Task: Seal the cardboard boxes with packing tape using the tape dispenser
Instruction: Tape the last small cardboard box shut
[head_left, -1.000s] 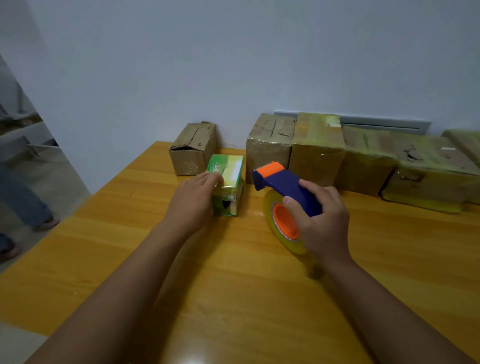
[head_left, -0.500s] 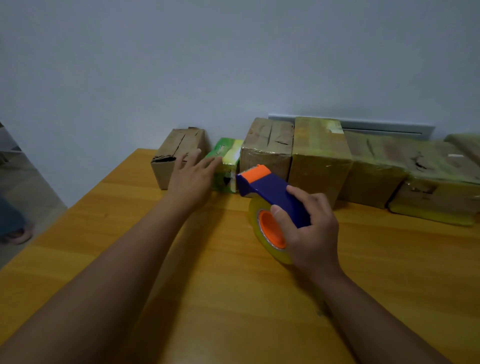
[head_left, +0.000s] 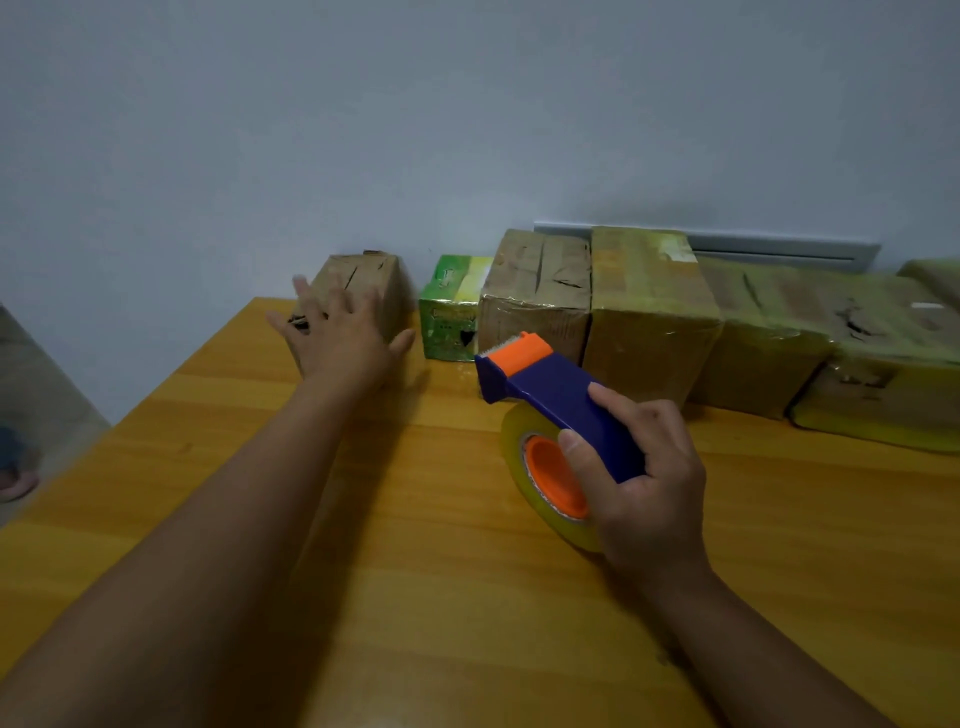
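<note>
My right hand grips the blue and orange tape dispenser by its handle, with the yellowish tape roll under it, just above the wooden table. My left hand is spread with straight fingers in front of a small brown cardboard box at the back left; whether it touches the box is unclear. A small green box stands against the wall row, right of the brown box. A row of taped cardboard boxes lines the wall.
The table's left edge drops to the floor, where a person's foot in a sandal shows. More yellow-taped boxes fill the back right. A grey wall strip runs behind them.
My left hand pushed the green box back against the wall row, let go, and moved left to the small brown box. The right hand holds the dispenser much as before.
</note>
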